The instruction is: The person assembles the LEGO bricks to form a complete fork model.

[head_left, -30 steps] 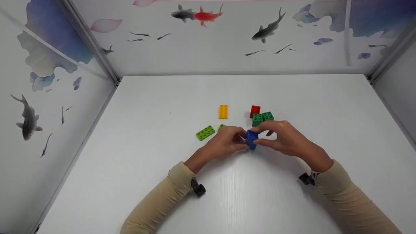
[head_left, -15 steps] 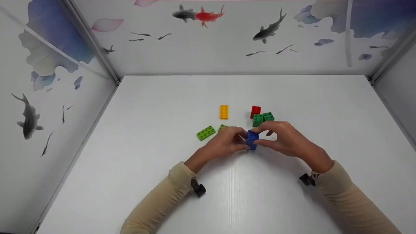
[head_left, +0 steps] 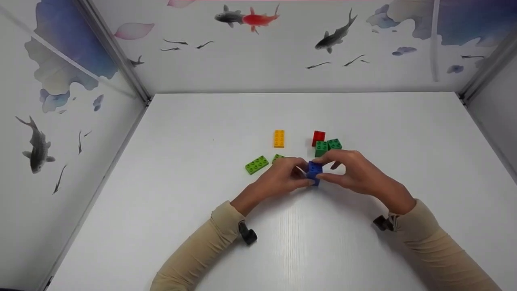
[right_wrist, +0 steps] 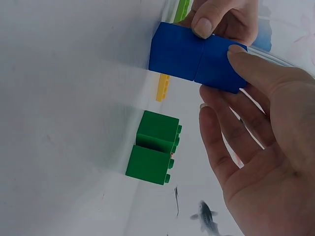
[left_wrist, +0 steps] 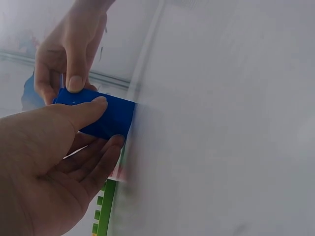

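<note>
A stack of two blue bricks (head_left: 314,171), one on top of the other, stands upright between a person's hands at the tabletop (head_left: 295,250); whether its base touches the surface is hard to tell. To the stack's left, the left hand (head_left: 282,174) pinches its lower part between thumb and fingers. To its right, the right hand (head_left: 355,173) grips the upper brick, thumb on the near side and index finger at the far side. Just beyond the stack sit two dark green bricks, one (head_left: 321,149) almost directly behind it and the other (head_left: 334,144) slightly to its right. Past these, farther from the stack, is a red brick (head_left: 319,138). Beyond the stack and to its left lies a long yellow brick (head_left: 279,138). Left of the stack, a light green brick (head_left: 257,165) lies studs up, well apart; a second light green piece (head_left: 278,157), nearer the stack, is mostly hidden by the left hand.
</note>
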A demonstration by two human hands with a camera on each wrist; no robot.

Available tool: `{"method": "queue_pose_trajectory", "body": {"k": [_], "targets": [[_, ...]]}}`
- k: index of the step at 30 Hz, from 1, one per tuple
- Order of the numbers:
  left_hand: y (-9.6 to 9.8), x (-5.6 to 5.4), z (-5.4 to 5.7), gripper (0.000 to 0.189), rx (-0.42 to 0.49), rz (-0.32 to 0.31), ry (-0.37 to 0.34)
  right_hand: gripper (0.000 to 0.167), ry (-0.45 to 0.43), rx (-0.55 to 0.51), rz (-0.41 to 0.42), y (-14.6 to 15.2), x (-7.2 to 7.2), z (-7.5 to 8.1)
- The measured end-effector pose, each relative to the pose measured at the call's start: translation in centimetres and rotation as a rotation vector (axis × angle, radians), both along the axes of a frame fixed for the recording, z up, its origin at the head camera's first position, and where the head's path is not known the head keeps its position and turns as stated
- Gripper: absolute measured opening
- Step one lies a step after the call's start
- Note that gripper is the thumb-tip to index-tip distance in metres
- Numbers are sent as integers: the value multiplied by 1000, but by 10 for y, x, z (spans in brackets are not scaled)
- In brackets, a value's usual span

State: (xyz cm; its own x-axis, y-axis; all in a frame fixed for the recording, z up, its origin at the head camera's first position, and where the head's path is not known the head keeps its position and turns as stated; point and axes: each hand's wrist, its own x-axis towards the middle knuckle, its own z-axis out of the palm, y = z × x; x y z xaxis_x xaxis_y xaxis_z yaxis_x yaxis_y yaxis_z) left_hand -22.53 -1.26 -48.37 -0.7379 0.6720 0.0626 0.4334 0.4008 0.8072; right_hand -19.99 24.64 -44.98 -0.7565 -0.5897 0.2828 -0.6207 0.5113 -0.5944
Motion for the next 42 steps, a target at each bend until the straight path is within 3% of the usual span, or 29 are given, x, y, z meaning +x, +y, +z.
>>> {"method": "queue_pose_trajectory", "body": {"k": [11, 25, 34, 42], "targets": [[1, 0, -2, 32, 36, -7, 41, 45, -5, 10, -18, -2, 1, -2], [-2, -1, 7, 32, 46, 5, 104, 50, 25, -39, -33, 0, -1, -3], [-10, -4, 16, 38, 79, 59, 102, 66, -2, -14, -64, 1, -3, -2], [-22, -12, 24, 39, 93, 140, 152, 60, -46, -6, -72, 1, -4, -3]]}}
